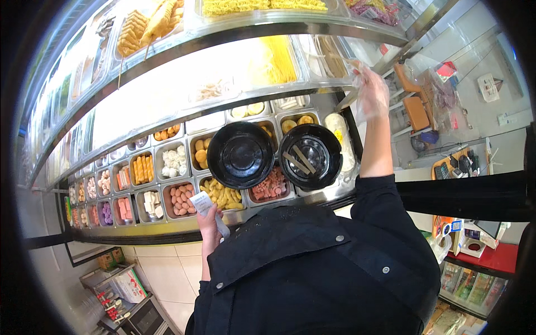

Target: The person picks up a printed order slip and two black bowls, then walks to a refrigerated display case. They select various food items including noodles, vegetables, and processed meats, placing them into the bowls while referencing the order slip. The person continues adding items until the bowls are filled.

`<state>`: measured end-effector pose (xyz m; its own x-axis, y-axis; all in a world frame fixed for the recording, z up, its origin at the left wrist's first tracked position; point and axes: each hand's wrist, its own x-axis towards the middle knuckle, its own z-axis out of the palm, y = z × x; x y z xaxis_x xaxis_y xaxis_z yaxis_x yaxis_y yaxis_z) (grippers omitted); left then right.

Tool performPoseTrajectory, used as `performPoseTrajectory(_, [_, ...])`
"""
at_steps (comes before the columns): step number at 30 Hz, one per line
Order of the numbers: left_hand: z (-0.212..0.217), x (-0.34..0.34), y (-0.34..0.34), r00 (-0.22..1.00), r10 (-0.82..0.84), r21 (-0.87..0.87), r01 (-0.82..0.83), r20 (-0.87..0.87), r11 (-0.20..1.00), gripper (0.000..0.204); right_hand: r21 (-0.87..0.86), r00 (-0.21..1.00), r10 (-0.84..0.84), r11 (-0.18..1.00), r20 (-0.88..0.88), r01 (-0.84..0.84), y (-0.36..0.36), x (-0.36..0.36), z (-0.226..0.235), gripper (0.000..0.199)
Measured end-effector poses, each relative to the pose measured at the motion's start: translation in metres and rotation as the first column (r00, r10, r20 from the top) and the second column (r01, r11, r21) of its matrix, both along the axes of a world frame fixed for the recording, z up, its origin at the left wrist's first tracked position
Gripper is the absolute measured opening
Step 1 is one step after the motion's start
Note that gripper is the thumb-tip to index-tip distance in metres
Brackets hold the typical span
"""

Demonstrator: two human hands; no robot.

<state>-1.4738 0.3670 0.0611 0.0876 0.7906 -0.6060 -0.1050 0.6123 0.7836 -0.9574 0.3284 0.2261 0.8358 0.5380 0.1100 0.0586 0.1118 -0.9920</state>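
Dark jacket (312,268) fills the foreground. Left hand (207,223) pinches a paper slip (202,203) at the desk (167,228) edge. Right hand (373,95), in a clear glove, reaches up holding tongs (347,100) beside the upper trays. Two black bowls (241,155) rest on the food bins; the right bowl (310,156) holds pale strips.

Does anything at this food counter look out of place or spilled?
Nothing looks spilled. Two round black plastic bowls sit directly on top of the metal ingredient trays, covering some food; the right bowl holds two pale strips.
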Motion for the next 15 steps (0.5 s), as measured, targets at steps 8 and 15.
performPoseTrajectory(8, [0.004,0.002,-0.006,0.999,-0.023,0.038,0.022,0.033,0.999,0.025,0.238,0.877,0.2,0.966,-0.437,-0.102,-0.049,-0.077,-0.088,0.015])
performPoseTrajectory(15, [0.008,-0.001,-0.011,0.999,-0.043,0.036,0.042,0.022,0.998,0.026,0.009,0.816,0.23,0.964,-0.531,-0.266,-0.046,-0.101,-0.17,0.025])
